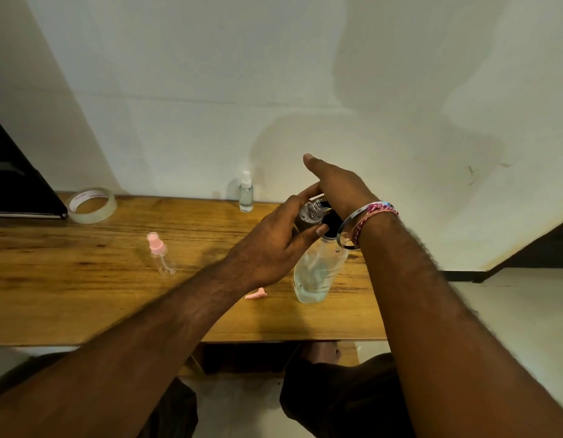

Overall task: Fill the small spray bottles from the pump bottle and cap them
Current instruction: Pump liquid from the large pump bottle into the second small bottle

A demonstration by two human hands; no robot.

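Observation:
My left hand [274, 245] grips a small clear spray bottle [310, 213] with no cap on, tilted with its open neck against the black pump head. The clear pump bottle [318, 273] stands on the wooden table [84, 279], with a little liquid at its bottom. My right hand [334, 184] lies flat over the black pump top [332, 221], fingers straight. Another small spray bottle with a pink cap [160, 254] stands to the left. A capped clear spray bottle [245, 192] stands by the wall. A loose pink cap piece [255, 294] lies beside the pump bottle.
A roll of clear tape [92, 205] lies at the back left beside a black flat object [18, 178]. The white wall [274, 90] rises right behind the table. The table's front edge runs just above my knees [337, 390].

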